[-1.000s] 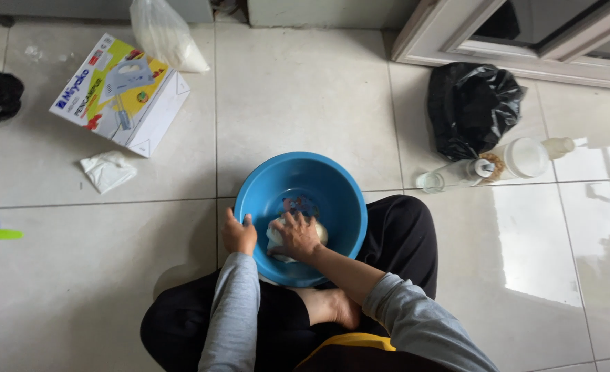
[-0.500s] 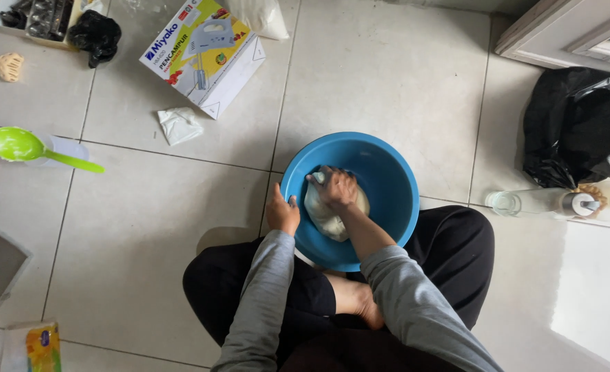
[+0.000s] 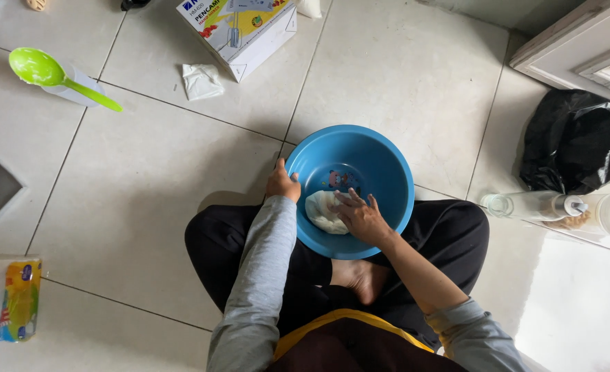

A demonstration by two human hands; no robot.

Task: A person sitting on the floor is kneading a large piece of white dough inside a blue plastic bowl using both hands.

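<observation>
Her left hand [image 3: 282, 184] grips the blue basin's [image 3: 387, 165] rim; her right hand [image 3: 361, 219], fingers spread wide, presses the white dough [image 3: 321, 211] inside.

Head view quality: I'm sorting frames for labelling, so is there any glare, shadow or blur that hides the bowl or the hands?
Head view: sharp overall, with even soft light; glare only on the glossy tile floor at lower right, away from the blue bowl. A soft shadow falls left of the person's knee. The left hand on the rim and the right hand on the white dough show clearly.
</observation>
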